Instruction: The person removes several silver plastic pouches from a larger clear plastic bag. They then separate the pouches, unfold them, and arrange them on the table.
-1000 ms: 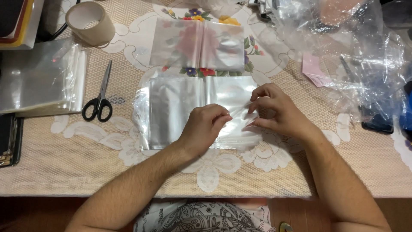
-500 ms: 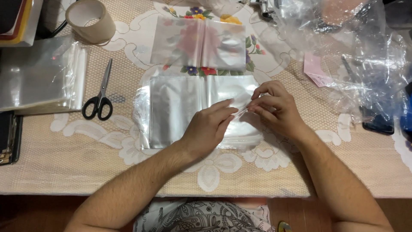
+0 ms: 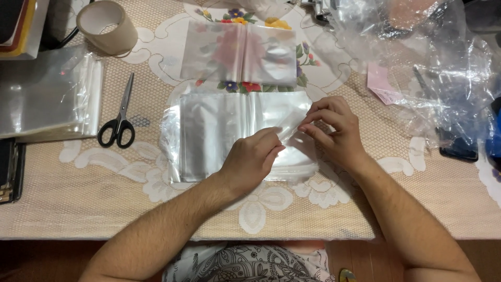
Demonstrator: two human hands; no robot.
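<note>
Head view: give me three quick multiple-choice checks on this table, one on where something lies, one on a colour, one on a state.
1. Where do the scissors lie?
A. left of the clear plastic sheets under the hands
B. right of those sheets
C. on top of the tape roll

2. What colour are the scissor handles?
A. red
B. black
C. yellow

3. What are the two hands doing?
A. resting apart on bare cloth
B. both pinching the clear plastic sheets
C. holding the scissors

Answers:
1 A: the scissors sit on the lace tablecloth, left of the sheets and below the tape roll.
2 B: both finger loops are black.
3 B: the left hand and right hand meet fingertip to fingertip on the plastic's right part.
</note>
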